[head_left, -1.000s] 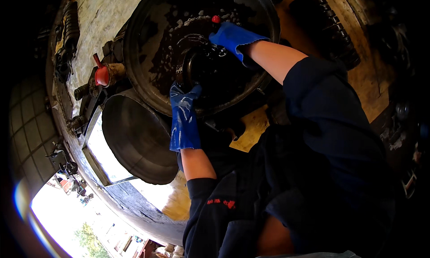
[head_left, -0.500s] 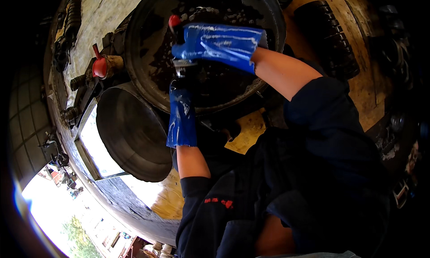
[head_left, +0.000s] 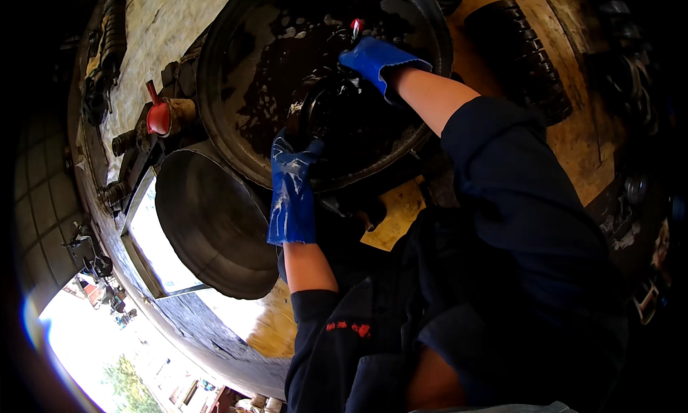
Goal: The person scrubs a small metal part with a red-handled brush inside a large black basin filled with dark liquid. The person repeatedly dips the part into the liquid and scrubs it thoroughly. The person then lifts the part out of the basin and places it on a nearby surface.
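Observation:
A large round dark basin [head_left: 208, 119] holds dark, wet-looking liquid with foamy flecks. Over its near left part, my left hand [head_left: 290, 171], in a long blue rubber glove, grips the near edge of a dark, shiny, rounded part [head_left: 309, 111]. My right hand [head_left: 376, 60], gloved the same way, is at the far right side of that part, its fingers closed round a red-tipped handle [head_left: 357, 26]. The working end of this tool is hidden by the glove and lost in the dark.
Left of the basin leans an empty-looking dark metal tub [head_left: 211, 223]. Beyond it a red scoop-like thing [head_left: 158, 116] sits on a small can. Dark ribbed cylindrical parts [head_left: 519, 58] lie on the wooden surface at right. Yellow sheet [head_left: 395, 212] shows before my body.
My right hand has swept right with the red-tipped tool, away from above my left hand. The left hand stays nearly in place, its thumb now visible, and the rounded part shows more.

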Tool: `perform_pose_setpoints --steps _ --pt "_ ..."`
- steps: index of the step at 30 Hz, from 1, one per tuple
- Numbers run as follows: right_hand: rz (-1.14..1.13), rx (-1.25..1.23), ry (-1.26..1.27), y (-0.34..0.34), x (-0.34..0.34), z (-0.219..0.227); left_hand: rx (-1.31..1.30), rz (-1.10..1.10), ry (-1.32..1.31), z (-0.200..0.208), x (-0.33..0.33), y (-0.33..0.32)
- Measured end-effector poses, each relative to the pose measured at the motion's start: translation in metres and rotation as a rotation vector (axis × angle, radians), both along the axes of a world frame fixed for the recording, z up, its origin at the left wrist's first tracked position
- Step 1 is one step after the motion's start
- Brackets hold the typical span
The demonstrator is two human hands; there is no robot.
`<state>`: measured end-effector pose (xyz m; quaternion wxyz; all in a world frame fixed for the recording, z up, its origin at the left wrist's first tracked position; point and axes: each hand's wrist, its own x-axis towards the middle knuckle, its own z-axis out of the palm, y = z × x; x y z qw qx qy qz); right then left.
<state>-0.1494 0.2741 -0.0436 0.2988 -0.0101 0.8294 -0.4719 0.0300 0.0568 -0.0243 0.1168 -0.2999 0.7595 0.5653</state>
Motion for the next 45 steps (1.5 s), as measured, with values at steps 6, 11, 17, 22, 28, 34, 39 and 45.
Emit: perform_pose_setpoints --steps 6,11,17,22,28,34,39,45 --pt "0.140 -0.042 0.126 -0.006 0.005 0.032 0.015 0.102 0.091 -0.023 0.004 -0.030" --pt "0.293 -0.351 0.050 -0.005 0.009 0.071 0.167 0.145 0.127 -0.029 -0.006 -0.022" --pt "0.536 -0.436 0.094 -0.064 0.027 0.055 0.437 0.130 0.244 -0.061 0.005 -0.078" --pt "-0.092 -0.577 -0.074 -0.043 0.001 -0.015 0.203 0.094 0.103 -0.008 -0.017 -0.003" --pt "-0.354 -0.571 -0.237 -0.042 0.030 -0.017 0.137 0.282 0.086 0.005 -0.002 -0.005" --pt "-0.200 -0.200 -0.077 -0.044 0.017 -0.018 0.111 0.163 0.089 0.001 -0.009 -0.009" --pt "0.728 0.163 0.669 -0.062 0.041 0.003 0.179 0.172 0.125 0.001 -0.004 -0.019" --pt "0.817 0.260 1.272 -0.067 0.041 -0.026 0.079 0.184 0.157 -0.016 -0.010 -0.016"
